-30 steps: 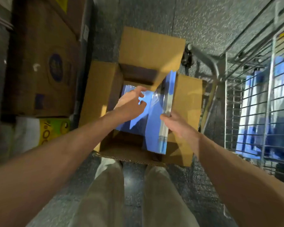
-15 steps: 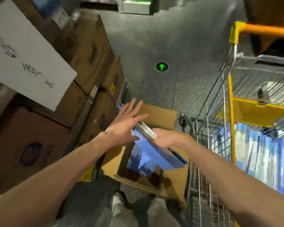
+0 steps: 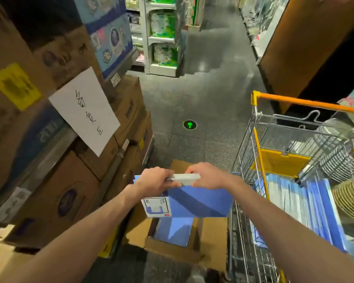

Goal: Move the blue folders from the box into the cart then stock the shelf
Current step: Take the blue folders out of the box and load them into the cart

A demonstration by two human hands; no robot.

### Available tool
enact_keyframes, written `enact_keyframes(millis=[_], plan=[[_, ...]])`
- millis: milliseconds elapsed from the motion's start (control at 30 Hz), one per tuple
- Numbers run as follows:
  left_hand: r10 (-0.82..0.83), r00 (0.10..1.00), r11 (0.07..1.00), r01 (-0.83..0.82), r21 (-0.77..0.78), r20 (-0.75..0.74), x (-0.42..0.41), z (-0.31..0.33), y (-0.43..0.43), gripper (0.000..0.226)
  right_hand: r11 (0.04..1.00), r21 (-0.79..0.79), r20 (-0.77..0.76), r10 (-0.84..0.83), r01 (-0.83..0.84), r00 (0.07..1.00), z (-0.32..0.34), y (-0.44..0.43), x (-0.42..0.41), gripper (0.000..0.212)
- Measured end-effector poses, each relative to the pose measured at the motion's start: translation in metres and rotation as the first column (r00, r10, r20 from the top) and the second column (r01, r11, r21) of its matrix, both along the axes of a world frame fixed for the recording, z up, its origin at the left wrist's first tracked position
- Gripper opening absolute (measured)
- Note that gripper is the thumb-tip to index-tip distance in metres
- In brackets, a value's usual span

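— Where are the hands?

— Both are up in front of the person. The left hand (image 3: 153,180) and the right hand (image 3: 207,176) each curl over the pale top edge of a flat pack of blue plastic folders (image 3: 200,203), fingers wrapped round it, left hand at the left end and right hand at the right.

— How does the pack sit?

— It hangs broad face toward the camera, with a white printed label (image 3: 156,207) at its lower left corner. It is held in the air above the open brown cardboard box (image 3: 170,251) on the floor.

— Anything in that box?

— More blue folders (image 3: 173,231) lie inside it, below the held pack.

— And the cart?

— The wire metal cart with the orange handle (image 3: 244,160) stands just right of the box. The pack's right edge is close beside its near wire side. A row of blue folders (image 3: 315,209) stands on edge in the basket, beside a woven wicker basket (image 3: 349,197).

— What is on the left?

— Stacked brown cardboard cartons (image 3: 59,190), with a white sheet of handwritten paper (image 3: 86,111) stuck on them. A round green arrow marker (image 3: 189,125) lies on the grey floor ahead.
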State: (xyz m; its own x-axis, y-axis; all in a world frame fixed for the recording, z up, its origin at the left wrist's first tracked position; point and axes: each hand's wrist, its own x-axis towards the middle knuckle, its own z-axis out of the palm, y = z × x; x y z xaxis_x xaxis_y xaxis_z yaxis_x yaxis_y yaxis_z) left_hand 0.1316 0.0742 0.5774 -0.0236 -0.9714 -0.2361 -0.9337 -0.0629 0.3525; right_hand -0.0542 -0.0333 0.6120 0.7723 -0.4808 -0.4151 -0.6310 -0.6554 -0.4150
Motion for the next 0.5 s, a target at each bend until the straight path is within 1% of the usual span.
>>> enact_keyframes(millis=[67, 100, 133, 167, 200, 233, 300, 367, 433, 500], plan=[[0.079, 0.997, 0.990, -0.079, -0.114, -0.005, 0.000, 0.002, 0.019, 0.049, 0.971, -0.187, 0.129, -0.128, 0.151, 0.983, 0.006, 0.015, -0.006, 0.043], [0.123, 0.992, 0.981, -0.124, -0.148, -0.017, 0.000, 0.004, 0.029, 0.050, 0.930, -0.273, 0.217, -0.190, 0.246, 0.958, 0.008, 0.026, -0.010, 0.053], [0.176, 0.983, 0.969, -0.182, -0.167, -0.050, 0.000, 0.005, 0.036, 0.051, 0.878, -0.312, 0.331, -0.258, 0.363, 0.908, 0.008, 0.033, -0.014, 0.063], [0.230, 0.967, 0.956, -0.245, -0.161, -0.108, 0.000, 0.007, 0.044, 0.051, 0.821, -0.285, 0.455, -0.339, 0.496, 0.823, 0.010, 0.044, -0.020, 0.068], [0.273, 0.946, 0.942, -0.299, -0.151, -0.172, 0.000, 0.009, 0.050, 0.052, 0.760, -0.207, 0.552, -0.429, 0.616, 0.715, 0.010, 0.052, -0.025, 0.070], [0.305, 0.923, 0.931, -0.341, -0.132, -0.236, 0.001, 0.012, 0.055, 0.053, 0.699, -0.106, 0.585, -0.531, 0.707, 0.613, 0.011, 0.060, -0.032, 0.071], [0.336, 0.875, 0.911, -0.396, -0.115, -0.348, 0.001, 0.021, 0.058, 0.058, 0.594, 0.083, 0.541, -0.701, 0.800, 0.464, 0.009, 0.074, -0.046, 0.072], [0.344, 0.825, 0.891, -0.438, -0.121, -0.448, -0.006, 0.032, 0.057, 0.062, 0.499, 0.273, 0.480, -0.811, 0.823, 0.333, 0.004, 0.085, -0.063, 0.066], [0.337, 0.754, 0.880, -0.465, -0.096, -0.563, -0.020, 0.041, 0.053, 0.059, 0.374, 0.476, 0.405, -0.897, 0.796, 0.180, -0.001, 0.094, -0.082, 0.061], [0.317, 0.632, 0.883, -0.468, -0.023, -0.707, -0.041, 0.051, 0.048, 0.061, 0.231, 0.601, 0.331, -0.943, 0.765, 0.025, -0.002, 0.101, -0.102, 0.067]])
